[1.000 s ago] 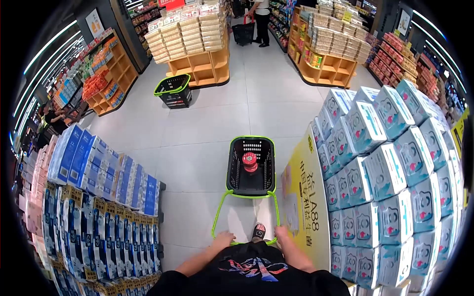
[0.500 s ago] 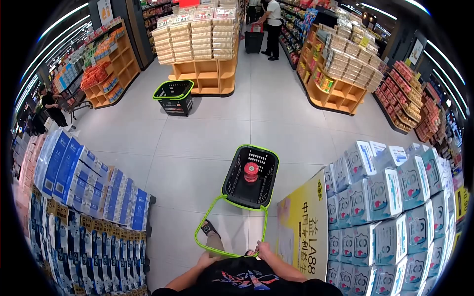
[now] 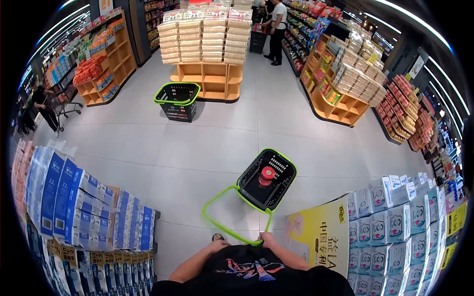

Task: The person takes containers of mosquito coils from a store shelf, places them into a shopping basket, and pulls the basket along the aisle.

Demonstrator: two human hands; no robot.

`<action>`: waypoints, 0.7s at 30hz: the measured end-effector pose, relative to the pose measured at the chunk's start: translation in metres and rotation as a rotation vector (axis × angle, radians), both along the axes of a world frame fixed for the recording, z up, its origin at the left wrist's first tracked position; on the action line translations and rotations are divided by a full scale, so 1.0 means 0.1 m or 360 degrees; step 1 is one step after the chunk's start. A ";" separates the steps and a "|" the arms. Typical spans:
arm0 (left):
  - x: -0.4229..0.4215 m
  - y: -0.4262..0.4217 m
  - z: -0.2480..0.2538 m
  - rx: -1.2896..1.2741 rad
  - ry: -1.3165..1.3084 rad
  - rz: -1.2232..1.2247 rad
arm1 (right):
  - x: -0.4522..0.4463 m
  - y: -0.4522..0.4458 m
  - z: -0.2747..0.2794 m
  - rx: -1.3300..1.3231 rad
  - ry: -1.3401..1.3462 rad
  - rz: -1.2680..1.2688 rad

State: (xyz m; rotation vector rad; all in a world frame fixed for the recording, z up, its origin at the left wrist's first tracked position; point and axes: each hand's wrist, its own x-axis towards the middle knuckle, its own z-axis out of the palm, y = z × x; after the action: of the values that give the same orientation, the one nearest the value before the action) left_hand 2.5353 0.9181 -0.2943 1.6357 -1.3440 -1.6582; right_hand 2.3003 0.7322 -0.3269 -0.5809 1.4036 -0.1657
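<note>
Ahead of my feet a black shopping basket with a green rim stands on the floor, turned slightly to the right. Inside it is a red container with a round top; its exact kind is unclear. The basket's long green handle stretches back towards my body. My right hand is closed around the right part of this handle, near my waist. Close to my shirt front, my left hand is left of the handle's end, with its fingers mostly hidden.
Another black basket stands by a wooden display of stacked packs. Blue packs flank me on the left, a yellow sign and boxes on the right. A person stands in the far aisle, another by a cart.
The basket has swung to the right and turned, its handle now slanting. My view has moved forward and shifted slightly. The far-left person and cart have come further into view.
</note>
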 end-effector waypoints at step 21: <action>1.24 -0.81 0.11 0.0606 0.0609 0.0890 | 0.75 -1.55 -1.63 -0.0551 0.0327 0.0265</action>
State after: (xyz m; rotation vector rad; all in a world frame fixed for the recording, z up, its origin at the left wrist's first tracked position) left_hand 2.6591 0.8369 -0.2829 1.5807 -0.3512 -1.8004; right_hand 2.3750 0.5770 -0.4904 -1.0220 1.5276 -0.2223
